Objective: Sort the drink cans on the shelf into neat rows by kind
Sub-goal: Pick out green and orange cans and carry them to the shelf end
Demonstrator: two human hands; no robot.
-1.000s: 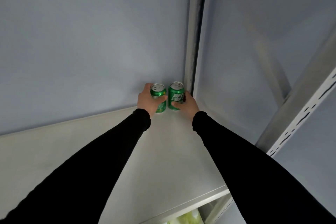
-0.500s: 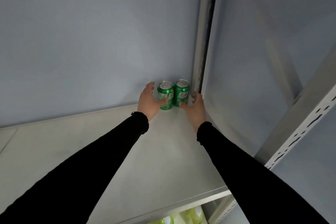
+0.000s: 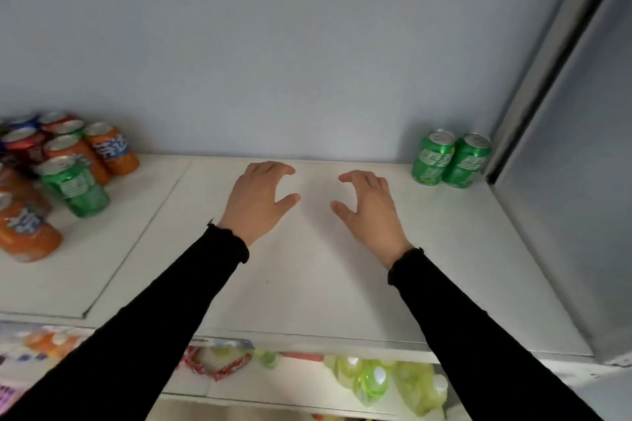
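Both hands have let go of the two green cans and drawn back toward the middle of the shelf, and the view has swung left so a cluster of cans now shows at the far left. Nearest, below the shelf's front edge, a lower level holds pale green bottles (image 3: pixel 372 383) and a red-and-white packet (image 3: pixel 213 364) (blurred, labels unreadable). Two black sleeves reach up over the white shelf (image 3: pixel 307 290). The left hand (image 3: pixel 256 202) and right hand (image 3: pixel 369 208) hover side by side above the shelf's middle, apart from each other, fingers loosely curled with thumbs spread inward, holding nothing. Farther back on the right, the two green cans (image 3: pixel 449 159) stand upright, touching, in the far right corner against the blue-grey wall (image 3: pixel 290 44) and just beside the metal upright (image 3: pixel 547 61). At the far left, a mixed cluster of cans (image 3: pixel 58 167) stands unsorted: orange ones, one green one (image 3: pixel 75 186) toward its right edge, and red and blue ones behind, partly cut off by the frame edge.
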